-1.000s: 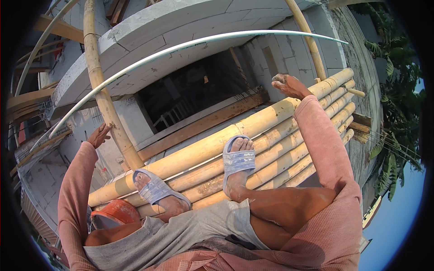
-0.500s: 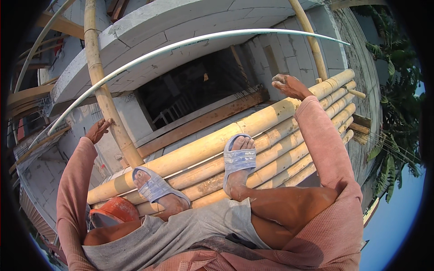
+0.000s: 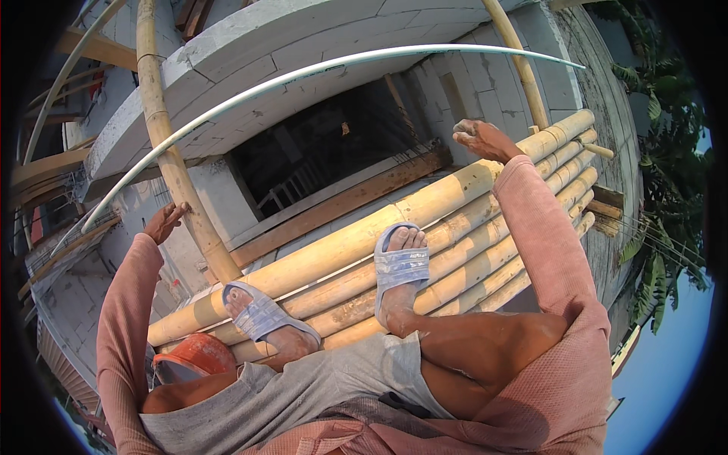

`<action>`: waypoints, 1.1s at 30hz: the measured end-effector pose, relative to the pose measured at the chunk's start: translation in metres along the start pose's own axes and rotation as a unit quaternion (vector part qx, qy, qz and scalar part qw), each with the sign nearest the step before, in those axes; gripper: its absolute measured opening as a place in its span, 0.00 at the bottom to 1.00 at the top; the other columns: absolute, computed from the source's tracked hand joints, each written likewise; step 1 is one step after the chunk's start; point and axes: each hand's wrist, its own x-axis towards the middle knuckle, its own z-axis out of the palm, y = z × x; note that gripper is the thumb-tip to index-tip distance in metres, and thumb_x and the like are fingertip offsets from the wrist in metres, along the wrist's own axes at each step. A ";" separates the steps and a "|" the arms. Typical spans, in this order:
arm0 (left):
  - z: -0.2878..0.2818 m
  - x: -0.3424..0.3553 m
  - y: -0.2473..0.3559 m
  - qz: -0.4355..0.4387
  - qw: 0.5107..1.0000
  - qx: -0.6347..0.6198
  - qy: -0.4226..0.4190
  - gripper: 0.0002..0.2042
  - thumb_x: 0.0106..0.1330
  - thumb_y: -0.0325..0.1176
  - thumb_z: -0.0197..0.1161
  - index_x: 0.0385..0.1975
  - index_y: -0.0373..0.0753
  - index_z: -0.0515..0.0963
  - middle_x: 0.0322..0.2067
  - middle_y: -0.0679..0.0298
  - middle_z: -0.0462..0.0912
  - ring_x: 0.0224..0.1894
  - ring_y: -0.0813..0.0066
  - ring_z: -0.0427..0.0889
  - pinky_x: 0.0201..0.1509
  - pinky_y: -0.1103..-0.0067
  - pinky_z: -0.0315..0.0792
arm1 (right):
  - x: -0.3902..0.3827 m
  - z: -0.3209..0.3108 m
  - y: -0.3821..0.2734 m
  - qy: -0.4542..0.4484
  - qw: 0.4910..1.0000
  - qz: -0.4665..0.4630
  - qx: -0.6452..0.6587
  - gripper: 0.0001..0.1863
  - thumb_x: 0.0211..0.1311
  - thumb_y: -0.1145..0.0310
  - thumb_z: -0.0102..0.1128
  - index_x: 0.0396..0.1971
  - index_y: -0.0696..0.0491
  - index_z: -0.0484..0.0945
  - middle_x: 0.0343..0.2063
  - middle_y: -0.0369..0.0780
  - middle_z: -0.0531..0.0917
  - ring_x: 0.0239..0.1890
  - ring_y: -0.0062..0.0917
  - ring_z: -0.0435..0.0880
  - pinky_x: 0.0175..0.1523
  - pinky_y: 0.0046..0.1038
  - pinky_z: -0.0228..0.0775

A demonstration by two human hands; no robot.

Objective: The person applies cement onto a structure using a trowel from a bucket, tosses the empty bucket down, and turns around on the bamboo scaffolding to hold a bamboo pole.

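Observation:
My left hand (image 3: 163, 222) has its fingers apart, their tips at the side of an upright bamboo pole (image 3: 172, 182); whether they press on it is unclear. My right hand (image 3: 478, 139) is raised above the top pole of a platform of several lashed bamboo poles (image 3: 413, 210), with its dusty fingers curled; anything inside them is hidden. Both my feet, in pale blue slide sandals (image 3: 402, 265), stand on that platform. A long, thin, pale pipe (image 3: 318, 64) arches across the view beyond my hands.
An orange bucket (image 3: 196, 349) is beside my left leg. Another upright pole (image 3: 523, 72) rises at the right. Grey block walls (image 3: 478, 87), a dark opening (image 3: 318, 144) and a timber beam (image 3: 341, 197) lie beyond and below the platform. Leafy plants (image 3: 660, 205) are at the far right.
My left hand has risen very slightly beside the upright pole. The scene has shifted a little in the picture; my feet and right hand hold much the same pose.

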 end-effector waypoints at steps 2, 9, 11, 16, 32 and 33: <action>0.003 0.010 0.003 0.011 1.000 0.001 -0.005 0.38 0.72 0.67 0.49 0.62 0.33 0.73 0.55 0.55 0.80 0.54 0.63 0.78 0.60 0.70 0.72 | -0.002 0.000 0.014 0.017 0.996 -0.052 -0.075 0.21 0.78 0.50 0.46 0.54 0.50 0.78 0.48 0.44 0.84 0.51 0.38 0.85 0.57 0.39 0.76; 0.000 0.012 -0.011 0.016 1.000 -0.006 -0.010 0.38 0.72 0.66 0.50 0.62 0.34 0.73 0.54 0.54 0.80 0.52 0.63 0.78 0.60 0.69 0.73 | 0.011 0.017 0.029 0.163 0.961 -0.183 -0.127 0.14 0.75 0.55 0.55 0.38 0.52 0.77 0.31 0.45 0.84 0.38 0.40 0.87 0.42 0.38 0.74; 0.001 0.013 -0.004 0.014 1.000 0.000 -0.001 0.37 0.71 0.67 0.50 0.61 0.35 0.74 0.53 0.55 0.80 0.52 0.63 0.79 0.58 0.69 0.73 | 0.018 0.015 0.021 0.090 0.984 -0.122 -0.097 0.14 0.77 0.55 0.51 0.44 0.50 0.77 0.40 0.43 0.83 0.44 0.40 0.86 0.48 0.38 0.76; -0.004 0.016 -0.015 -0.033 0.999 0.013 0.011 0.39 0.66 0.72 0.52 0.56 0.38 0.76 0.51 0.54 0.80 0.49 0.57 0.81 0.50 0.64 0.73 | 0.039 0.019 0.003 0.047 0.997 -0.015 0.054 0.20 0.74 0.50 0.54 0.52 0.49 0.80 0.42 0.42 0.88 0.48 0.35 0.86 0.54 0.34 0.77; -0.011 0.050 -0.030 -0.066 0.997 0.048 0.001 0.39 0.65 0.70 0.55 0.56 0.36 0.78 0.47 0.53 0.83 0.49 0.58 0.83 0.46 0.62 0.76 | 0.037 0.027 -0.036 0.013 0.998 -0.020 0.064 0.18 0.67 0.55 0.55 0.49 0.47 0.85 0.51 0.44 0.85 0.57 0.42 0.83 0.61 0.43 0.73; -0.009 0.049 -0.025 -0.067 0.997 0.046 0.001 0.39 0.65 0.70 0.55 0.56 0.36 0.78 0.47 0.53 0.83 0.49 0.58 0.83 0.46 0.62 0.76 | 0.037 0.033 -0.034 0.000 0.998 -0.010 0.068 0.16 0.64 0.59 0.56 0.43 0.48 0.88 0.48 0.42 0.88 0.54 0.39 0.85 0.59 0.42 0.75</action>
